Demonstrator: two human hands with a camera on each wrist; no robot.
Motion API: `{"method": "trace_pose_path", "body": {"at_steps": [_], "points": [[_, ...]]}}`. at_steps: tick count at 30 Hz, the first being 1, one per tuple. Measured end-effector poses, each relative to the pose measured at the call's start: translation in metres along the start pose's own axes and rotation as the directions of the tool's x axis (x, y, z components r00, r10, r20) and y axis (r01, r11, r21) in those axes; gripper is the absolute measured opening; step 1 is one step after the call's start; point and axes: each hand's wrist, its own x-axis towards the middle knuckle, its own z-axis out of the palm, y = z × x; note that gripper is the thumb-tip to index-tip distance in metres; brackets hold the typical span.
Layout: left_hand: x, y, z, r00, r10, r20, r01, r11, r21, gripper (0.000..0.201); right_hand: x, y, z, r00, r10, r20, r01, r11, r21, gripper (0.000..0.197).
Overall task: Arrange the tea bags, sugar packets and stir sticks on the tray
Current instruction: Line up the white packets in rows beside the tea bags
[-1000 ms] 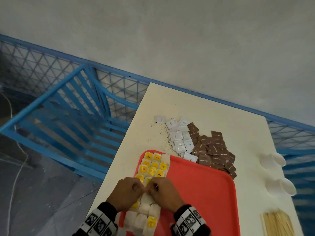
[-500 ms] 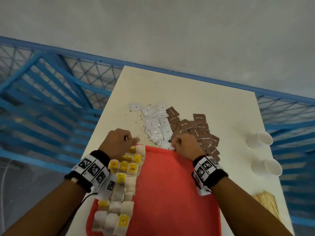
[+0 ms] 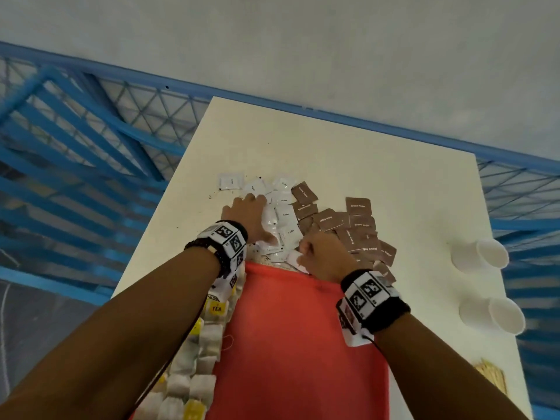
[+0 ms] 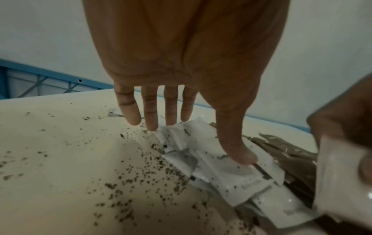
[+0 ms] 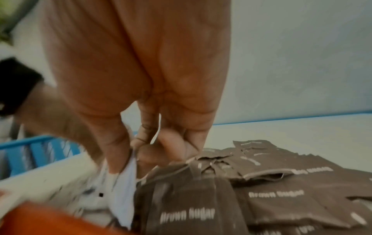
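A red tray lies at the near table edge, with tea bags in rows along its left side. Beyond its far rim sits a pile of white packets beside brown sugar packets. My left hand lies on the white pile with fingers straight. In the left wrist view its thumb presses one white packet. My right hand pinches a white packet between thumb and fingers at the tray's far rim. Stir sticks lie near the right edge.
Two white paper cups lie on their sides at the right. Dark tea crumbs are scattered on the cream table left of the packets. Blue metal railing borders the table at left and behind.
Both hands left the tea bags on the tray and reached forward to the packet pile. The left hand flattened on the white packets; the right took hold of a white packet.
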Motion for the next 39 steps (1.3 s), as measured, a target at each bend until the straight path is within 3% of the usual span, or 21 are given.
{"method": "trace_pose_path", "body": {"at_steps": [3,5,9,11,13,18,20,22,24,27,31,35,37,39], "points": [[0.006,0.002,0.008,1.0,0.012,0.007,-0.012,0.999,0.029,0.092,0.008,-0.002,-0.016,0.998,0.021,-0.064,-0.011,0.988,0.154,0.012],[0.008,0.001,0.012,1.0,0.016,-0.003,-0.016,1.0,-0.007,0.087,0.021,-0.006,-0.016,0.992,0.071,-0.102,-0.046,0.971,0.235,0.017],[0.005,0.003,0.02,0.999,-0.001,-0.032,-0.001,0.999,-0.054,0.067,0.037,-0.015,0.008,0.978,0.176,-0.113,-0.158,0.975,0.158,0.04],[0.003,0.002,0.022,1.0,-0.001,-0.01,0.0,0.992,-0.128,0.054,0.037,-0.014,0.016,0.969,0.207,-0.135,-0.185,0.97,0.158,0.032],[0.002,0.0,0.023,0.999,0.024,0.034,-0.017,0.981,-0.192,0.044,0.037,-0.011,0.017,0.966,0.2,-0.162,-0.176,0.972,0.154,0.021],[-0.006,-0.009,0.007,0.997,0.073,0.026,-0.058,0.931,-0.361,0.053,0.028,-0.003,-0.006,0.973,0.074,-0.219,-0.049,0.992,0.118,0.043],[-0.013,-0.011,-0.003,0.998,0.041,0.042,-0.013,0.854,-0.52,0.049,0.019,0.001,-0.021,0.977,0.094,-0.191,-0.051,0.974,0.222,0.041],[-0.019,-0.013,-0.01,0.993,0.014,0.115,0.077,0.664,-0.744,0.047,0.01,0.007,-0.035,0.982,0.143,-0.122,-0.085,0.916,0.393,0.035],[-0.027,-0.013,-0.015,0.985,0.048,0.166,0.121,0.494,-0.861,0.044,0.0,0.007,-0.041,0.989,0.138,-0.045,-0.088,0.813,0.576,0.033],[-0.041,0.001,-0.02,0.973,0.163,0.165,0.078,0.441,-0.894,0.031,-0.012,-0.007,-0.04,0.995,0.099,-0.027,-0.043,0.637,0.77,0.025],[-0.066,0.028,-0.026,0.939,0.27,0.212,0.101,0.374,-0.922,0.021,-0.025,-0.027,-0.03,0.982,0.126,-0.138,0.021,0.657,0.753,0.017],[-0.101,0.032,-0.021,0.916,0.266,0.301,0.266,0.158,-0.951,0.029,-0.061,-0.031,-0.021,0.97,0.124,-0.21,0.064,0.702,0.709,0.02],[-0.123,0.03,-0.013,0.887,0.323,0.33,0.332,0.052,-0.942,0.038,-0.086,-0.032,-0.011,0.967,0.072,-0.246,0.102,0.773,0.627,0.016],[-0.147,0.028,-0.002,0.853,0.385,0.352,0.4,-0.05,-0.915,0.044,-0.11,-0.034,0.003,0.971,0.057,-0.23,0.101,0.777,0.621,0.017]]}}
